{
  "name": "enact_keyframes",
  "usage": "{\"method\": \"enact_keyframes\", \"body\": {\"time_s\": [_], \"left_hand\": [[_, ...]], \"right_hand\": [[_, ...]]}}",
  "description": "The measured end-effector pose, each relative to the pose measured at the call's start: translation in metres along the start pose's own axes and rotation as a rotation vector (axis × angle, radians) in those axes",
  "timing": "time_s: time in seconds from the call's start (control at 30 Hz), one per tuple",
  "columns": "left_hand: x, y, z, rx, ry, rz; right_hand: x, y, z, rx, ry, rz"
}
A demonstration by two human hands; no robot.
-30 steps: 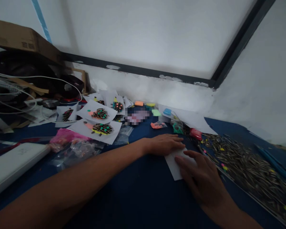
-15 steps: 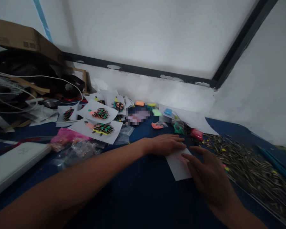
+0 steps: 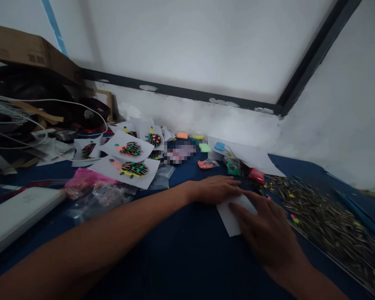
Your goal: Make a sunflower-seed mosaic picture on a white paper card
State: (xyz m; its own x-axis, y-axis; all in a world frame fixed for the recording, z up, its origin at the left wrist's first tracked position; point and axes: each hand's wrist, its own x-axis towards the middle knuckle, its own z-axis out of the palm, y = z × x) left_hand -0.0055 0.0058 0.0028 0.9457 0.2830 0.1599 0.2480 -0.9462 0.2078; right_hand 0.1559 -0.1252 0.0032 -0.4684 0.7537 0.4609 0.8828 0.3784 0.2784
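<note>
A small white sheet of paper (image 3: 228, 218) lies on the blue tabletop in front of me. My left hand (image 3: 217, 189) rests flat on its far left edge, fingers stretched out. Over the right part of the sheet is my right hand (image 3: 264, 227), with thumb and fingers apart. Its palm and fingers cover much of the paper, so whatever lies beneath them is hidden. Just beyond my hands are a red clay packet (image 3: 256, 175), a green clay packet (image 3: 233, 166) and an orange clay packet (image 3: 208, 163).
Sunflower seeds (image 3: 325, 216) are heaped in a tray at right. Paper cards with seed-and-clay hedgehogs (image 3: 131, 149) overlap at left, near plastic bags (image 3: 106, 198) and a white box (image 3: 25, 216). More clay packs, including a blue one (image 3: 219, 146), lie by the wall.
My right hand has moved slightly left and further over the paper, covering the pink patch seen on it earlier. My left hand stays in place.
</note>
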Motion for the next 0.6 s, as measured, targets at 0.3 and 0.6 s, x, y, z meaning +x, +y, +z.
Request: {"method": "enact_keyframes", "body": {"time_s": [0.3, 0.6], "left_hand": [[-0.0012, 0.0048, -0.0044, -0.005, -0.027, -0.026], [-0.0003, 0.0053, -0.0064, -0.004, -0.031, -0.005]], "right_hand": [[-0.0004, -0.0025, -0.0004, 0.033, 0.072, -0.009], [-0.0029, -0.0025, -0.0019, 0.090, 0.101, -0.010]]}}
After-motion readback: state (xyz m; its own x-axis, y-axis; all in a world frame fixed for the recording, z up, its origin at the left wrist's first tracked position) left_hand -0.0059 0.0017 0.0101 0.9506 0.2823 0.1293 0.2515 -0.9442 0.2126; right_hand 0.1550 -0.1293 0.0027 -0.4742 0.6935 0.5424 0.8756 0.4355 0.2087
